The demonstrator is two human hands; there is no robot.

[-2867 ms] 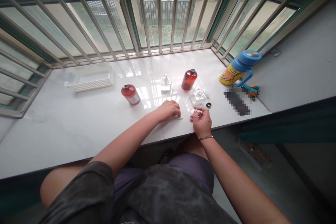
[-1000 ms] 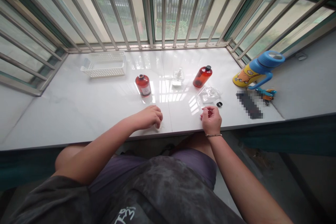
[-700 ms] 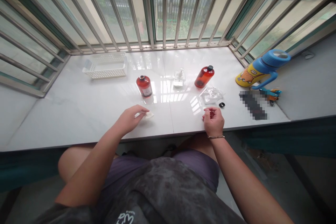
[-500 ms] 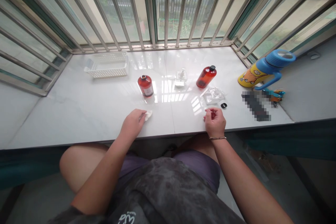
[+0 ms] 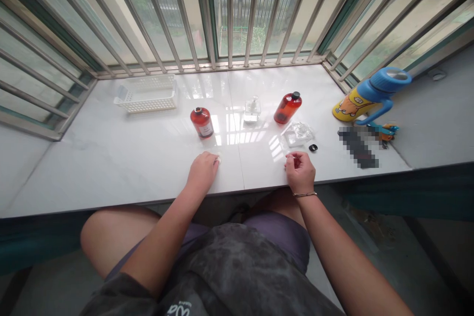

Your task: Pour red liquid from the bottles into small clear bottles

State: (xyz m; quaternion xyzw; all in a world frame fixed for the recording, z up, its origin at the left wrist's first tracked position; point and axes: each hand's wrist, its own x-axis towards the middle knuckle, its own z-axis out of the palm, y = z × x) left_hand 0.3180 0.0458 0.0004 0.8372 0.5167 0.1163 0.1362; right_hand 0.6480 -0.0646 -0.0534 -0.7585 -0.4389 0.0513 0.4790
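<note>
My left hand (image 5: 203,170) is closed on a small white tissue (image 5: 219,158) at the near part of the white countertop. Only the tissue's edge shows past the fingers. My right hand (image 5: 300,174) rests near the front edge with its fingers curled in a pinch; what they hold, if anything, is hidden. Beyond the left hand stands a red-brown labelled bottle (image 5: 202,122) with an uncapped neck. A small clear glass bottle (image 5: 252,110) stands mid-counter. To its right is another red-brown bottle (image 5: 288,109) with a black cap. Crumpled clear plastic packaging (image 5: 298,134) and a small black ring-like piece (image 5: 313,148) lie beyond my right hand.
A white perforated basket (image 5: 148,102) sits at the back left. At the right stands a blue and yellow water bottle (image 5: 357,101), beside a blurred dark object (image 5: 357,147) and a teal and orange item (image 5: 387,132). Metal window bars (image 5: 229,19) border the counter's back.
My left hand has moved right along the counter with the tissue, which is now mostly covered by the fingers. My right hand keeps its pinch in nearly the same place. The view has shifted slightly.
</note>
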